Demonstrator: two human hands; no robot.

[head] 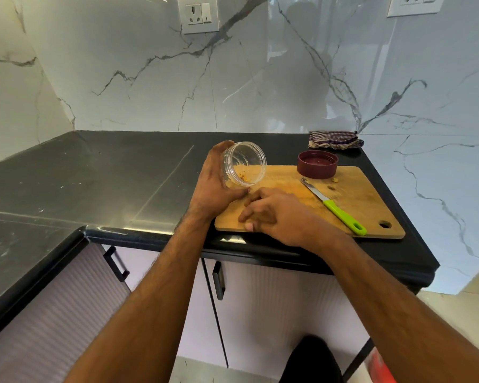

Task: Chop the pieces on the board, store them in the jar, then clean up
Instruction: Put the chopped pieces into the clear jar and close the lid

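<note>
My left hand (216, 181) grips a clear plastic jar (245, 163), tilted on its side with its mouth facing right over the left end of the wooden cutting board (371, 205). A few small brown bits lie inside the jar. My right hand (271, 211) rests on the board just in front of the jar, fingers curled down against the wood; whether it holds any pieces is hidden. A knife with a green handle (340, 212) lies on the board. The dark red lid (317, 164) sits upside down at the board's far edge. Two small pieces (333, 183) lie near the lid.
The board lies on a black countertop (108, 175) near its right end and front edge. A striped folded cloth (333, 139) sits at the back against the marble wall. Cabinet doors with black handles (219, 280) are below the counter.
</note>
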